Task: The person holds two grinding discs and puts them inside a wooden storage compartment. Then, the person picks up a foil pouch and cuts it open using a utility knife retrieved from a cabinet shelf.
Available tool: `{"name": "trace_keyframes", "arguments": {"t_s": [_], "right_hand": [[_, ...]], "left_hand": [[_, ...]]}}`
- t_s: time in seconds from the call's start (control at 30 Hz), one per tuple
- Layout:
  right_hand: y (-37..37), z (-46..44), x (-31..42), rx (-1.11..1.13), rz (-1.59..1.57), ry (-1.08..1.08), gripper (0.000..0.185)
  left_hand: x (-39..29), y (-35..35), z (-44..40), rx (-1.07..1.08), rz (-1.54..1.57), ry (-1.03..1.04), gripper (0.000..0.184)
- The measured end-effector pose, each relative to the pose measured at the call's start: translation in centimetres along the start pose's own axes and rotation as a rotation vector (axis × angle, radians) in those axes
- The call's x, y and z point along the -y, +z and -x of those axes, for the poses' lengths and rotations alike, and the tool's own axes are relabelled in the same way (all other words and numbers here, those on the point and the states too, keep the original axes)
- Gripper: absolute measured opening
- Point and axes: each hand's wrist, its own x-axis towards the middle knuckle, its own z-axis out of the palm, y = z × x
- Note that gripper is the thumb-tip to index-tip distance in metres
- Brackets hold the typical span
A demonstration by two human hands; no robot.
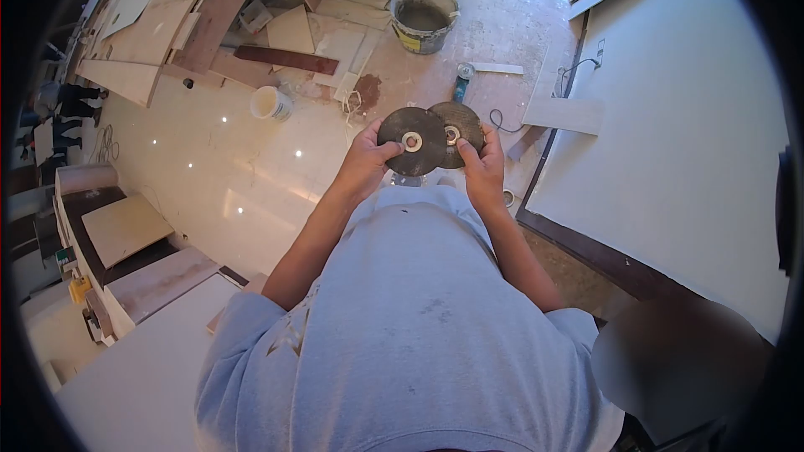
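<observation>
In the head view, you hold one disc in each hand, out in front of your pale blue shirt point(419, 310). Your left hand point(362, 166) is closed on a dark grey round disc with a pale-ringed centre hole point(425, 161), thumb on its face beside the ring, fingers mostly out of sight behind. Your right hand point(486, 172) clamps a dark, rough-textured round disc point(466, 121) the same way, thumb just below its hub. The left disc overlaps the inner edge of the right one, hiding part of it.

To handle these well, I'd support each from behind, press lightly near the centre, and avoid bending the rims or rubbing the faces together. Parting the overlap would show both edges; tilting each to the light would help you spot chips or cracks.

Beyond them, a blue, round-headed power tool point(461, 88) lies on the dusty floor point(502, 25), near a dark cable loop point(500, 124).
</observation>
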Motion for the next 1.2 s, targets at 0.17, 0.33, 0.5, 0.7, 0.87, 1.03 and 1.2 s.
{"name": "trace_keyframes", "arguments": {"t_s": [0.17, 0.33, 0.5, 0.7, 0.87, 1.03, 1.2], "right_hand": [[-0.1, 0.0, -0.1, -0.001, 0.007, 0.003, 0.032], [-0.2, -0.1, -0.3, -0.01, 0.007, -0.002, 0.032], [-0.1, -0.1, -0.3, -0.007, 0.007, -0.008, 0.031], [-0.1, 0.0, -0.1, 0.0, -0.012, 0.016, 0.031], [-0.2, -0.1, -0.5, -0.002, 0.007, 0.002, 0.033], [0.4, 0.2, 0.9, 0.009, 0.027, 0.003, 0.044], [-1.0, -0.5, -0.9, 0.136, 0.284, -0.059, 0.038]], "left_hand": [[0.2, 0.1, 0.0, -0.015, 0.013, 0.022, 0.045], [0.2, 0.4, 0.0, -0.038, 0.047, 0.008, 0.037], [0.3, 0.5, 0.1, -0.052, 0.022, 0.023, 0.032], [0.8, 0.3, -0.2, -0.052, -0.095, 0.091, 0.029], [0.5, 0.4, -0.3, -0.075, -0.067, 0.074, 0.032], [-0.2, 0.2, -0.1, -0.114, 0.008, 0.048, 0.034], [-1.2, 0.4, 0.4, -0.105, -0.16, 0.171, 0.027]]}}
